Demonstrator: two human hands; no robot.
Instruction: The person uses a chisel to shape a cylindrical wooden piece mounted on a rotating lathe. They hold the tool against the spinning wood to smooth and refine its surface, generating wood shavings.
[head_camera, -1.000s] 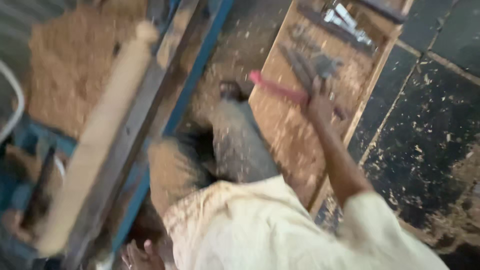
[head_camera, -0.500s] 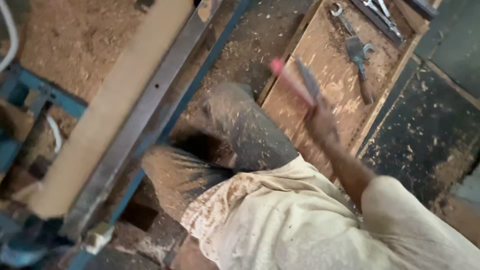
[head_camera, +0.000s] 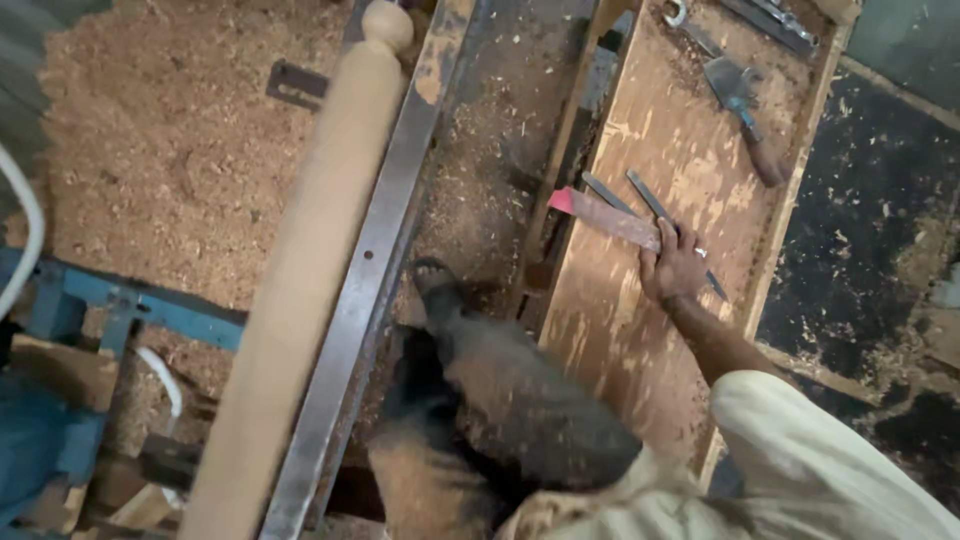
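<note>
My right hand (head_camera: 675, 268) reaches out over a long wooden tray (head_camera: 640, 340) and is closed on a flat metal tool with a pinkish-red end (head_camera: 600, 212). That tool lies low across the tray board. Two thin metal bars (head_camera: 650, 205) pass under the same fingers; whether they are gripped too is unclear. My cream sleeve (head_camera: 800, 450) runs back to the lower right. To the left, a long pale turned wooden piece with a rounded knob (head_camera: 310, 260) lies along the lathe. My left hand is out of view.
A steel lathe rail (head_camera: 370, 280) runs beside the wooden piece. Sawdust (head_camera: 170, 150) is heaped at the upper left over a blue frame (head_camera: 120, 305). A spanner (head_camera: 676, 12) and a wooden-handled scraper (head_camera: 740, 95) rest at the tray's far end. My dusty trouser leg (head_camera: 520, 400) and sandalled foot (head_camera: 435, 285) sit between rail and tray.
My right hand has brought the red-ended tool down from the air onto the tray board. The view has swung, so the lathe and tray now fill more of the picture.
</note>
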